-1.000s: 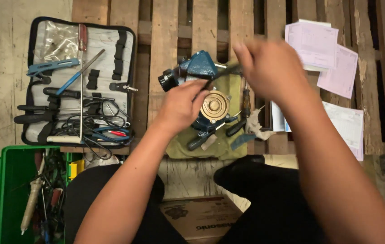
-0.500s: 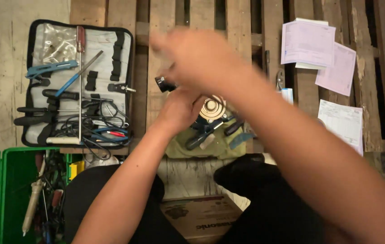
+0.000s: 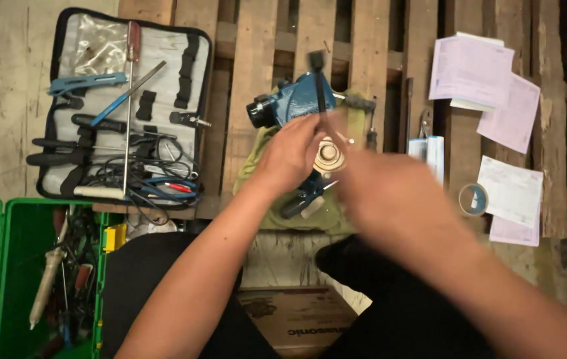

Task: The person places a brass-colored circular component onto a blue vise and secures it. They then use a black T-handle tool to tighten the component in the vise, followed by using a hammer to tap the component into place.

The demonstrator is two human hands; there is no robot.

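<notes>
Nearest the camera, a cardboard box [image 3: 293, 319] is seen between the knees, on the near side of the blue power tool [image 3: 297, 100]. To the left of the tool and closer in, a green toolbox [image 3: 4, 266] stands open with hand tools inside.

The right hand [image 3: 390, 193] is blurred just right of the tool; a dark slender tool [image 3: 318, 83], seemingly a screwdriver or key, rises from it over the tool's body. The fingers appear closed around its lower end, though the blur leaves the grip itself impossible to judge firmly. The left hand [image 3: 290, 153] is laid over the tool's near side, fingers curled narrowly against the body beside the round metal hub [image 3: 329, 156], steadying it.

For the step in hand to go well, the tool should be kept pressed flat on the olive cloth [image 3: 277, 206] by the left hand, and the slender tool should be seated squarely before any turning force is applied, so that it is not slipped off.

The power tool is blue-bodied with a black snout pointing left, lying on the cloth over the wooden pallet [image 3: 257, 60].

Farther left, an open tool pouch [image 3: 120, 106] is spread out; farther right, paper sheets [image 3: 476, 73] and a tape roll [image 3: 473, 198] lie on the slats.
</notes>
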